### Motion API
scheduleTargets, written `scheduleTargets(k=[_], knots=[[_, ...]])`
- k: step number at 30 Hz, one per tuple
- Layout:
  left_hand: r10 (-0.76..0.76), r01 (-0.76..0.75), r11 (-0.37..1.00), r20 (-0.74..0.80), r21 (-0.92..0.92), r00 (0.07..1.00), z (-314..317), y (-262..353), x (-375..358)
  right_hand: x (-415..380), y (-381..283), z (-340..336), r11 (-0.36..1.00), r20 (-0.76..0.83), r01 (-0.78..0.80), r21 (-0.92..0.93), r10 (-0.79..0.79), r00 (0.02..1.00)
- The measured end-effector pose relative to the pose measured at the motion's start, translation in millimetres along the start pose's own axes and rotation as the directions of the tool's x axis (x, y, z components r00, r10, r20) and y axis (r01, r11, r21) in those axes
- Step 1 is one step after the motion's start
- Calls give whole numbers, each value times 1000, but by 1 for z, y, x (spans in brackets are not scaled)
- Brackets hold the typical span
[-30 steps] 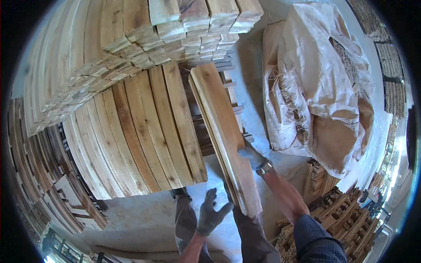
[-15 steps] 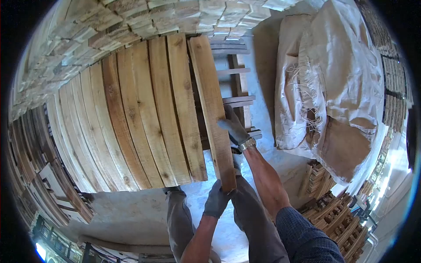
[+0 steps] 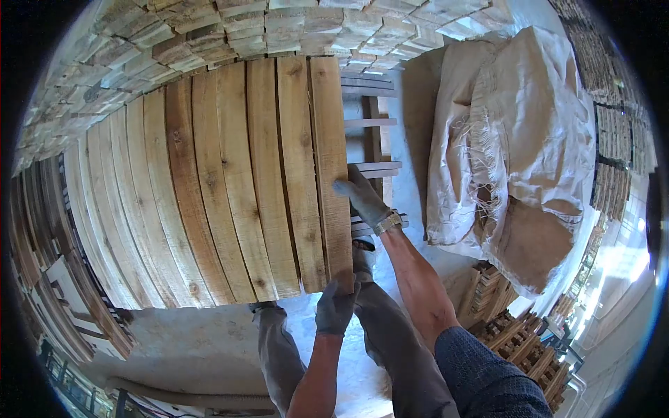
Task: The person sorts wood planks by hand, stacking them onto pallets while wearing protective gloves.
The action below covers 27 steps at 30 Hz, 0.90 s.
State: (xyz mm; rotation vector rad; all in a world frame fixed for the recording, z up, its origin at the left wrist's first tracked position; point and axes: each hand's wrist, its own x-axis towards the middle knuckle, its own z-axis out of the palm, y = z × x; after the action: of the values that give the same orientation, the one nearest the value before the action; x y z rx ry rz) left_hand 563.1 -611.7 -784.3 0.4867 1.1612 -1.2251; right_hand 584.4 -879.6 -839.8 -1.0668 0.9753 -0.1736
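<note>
A wooden plank (image 3: 329, 132) lies at the right end of a row of similar planks (image 3: 261, 160), beside its neighbour with a narrow dark gap between them. My left hand (image 3: 336, 308), in a grey glove, is closed around the plank's near end. My gloved right hand (image 3: 364, 195), with a watch (image 3: 389, 221) at the wrist, grips the plank's right edge about midway, thumb on top and fingers hidden below. Dark slats of a wooden support (image 3: 371, 122) show just right of the plank.
Stacked wood blocks (image 3: 244, 28) form a wall along the far side. A large pale woven sack (image 3: 509, 153) stands to the right. Bundled wood pieces (image 3: 523, 348) are at the lower right, and more timber (image 3: 70, 279) is at the left. My legs (image 3: 397, 341) stand close to the planks.
Both hands have moved the plank left, closing the wide slanted gap to its neighbour. It now lies nearly parallel with the row. The view has shifted slightly.
</note>
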Motion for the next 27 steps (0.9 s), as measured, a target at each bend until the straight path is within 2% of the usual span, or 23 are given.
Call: scheduleTargets(k=[3,6,7,8,9,11,14,16,17,20,21,22,24,25,26,27], knots=[[61,-61,998,21,8,998,-3,-2,9,4,-10,15,993,-53,-75,-93,71,996],[91,-88,991,21,-96,996,3,-1,13,8,-16,36,968,-270,-145,-205,87,959],[91,-89,991,22,-103,996,3,-1,12,10,-12,40,973,-279,-73,-219,9,960],[112,-114,986,-20,-124,994,5,-4,12,12,-11,41,971,-274,-73,-230,7,962],[128,-136,980,-64,-147,990,5,-8,12,15,-9,38,963,-267,-111,-244,44,963],[107,-113,983,-47,-144,993,6,-6,14,17,-6,30,951,-263,-155,-269,83,961],[106,-107,986,-13,-126,994,2,-2,17,23,0,24,964,-137,-96,-247,64,989],[106,-104,987,14,-123,994,5,-3,18,22,-6,25,975,-88,-81,209,101,991],[109,-108,988,-1,-114,994,6,-2,20,28,11,18,992,-206,-113,-53,100,973],[54,-55,990,-15,-129,998,-4,-1,16,24,-1,22,982,-117,-188,15,189,975],[14,-10,988,22,-154,1000,-4,-1,21,26,1,26,980,-148,-92,-174,66,987],[12,-8,990,28,-142,1000,-4,0,20,23,-4,25,982,-154,-82,-169,56,987],[-30,42,997,-161,70,986,-11,7,4,14,-16,33,916,-295,-242,-319,147,944],[-17,47,988,-200,146,980,-27,8,3,18,3,25,897,-293,-166,-410,43,955],[4,28,986,-192,163,981,-34,9,-9,20,13,17,906,-284,-147,-397,31,958],[17,33,974,-219,224,976,-37,14,-20,23,18,9,953,-270,-106,285,186,945]])
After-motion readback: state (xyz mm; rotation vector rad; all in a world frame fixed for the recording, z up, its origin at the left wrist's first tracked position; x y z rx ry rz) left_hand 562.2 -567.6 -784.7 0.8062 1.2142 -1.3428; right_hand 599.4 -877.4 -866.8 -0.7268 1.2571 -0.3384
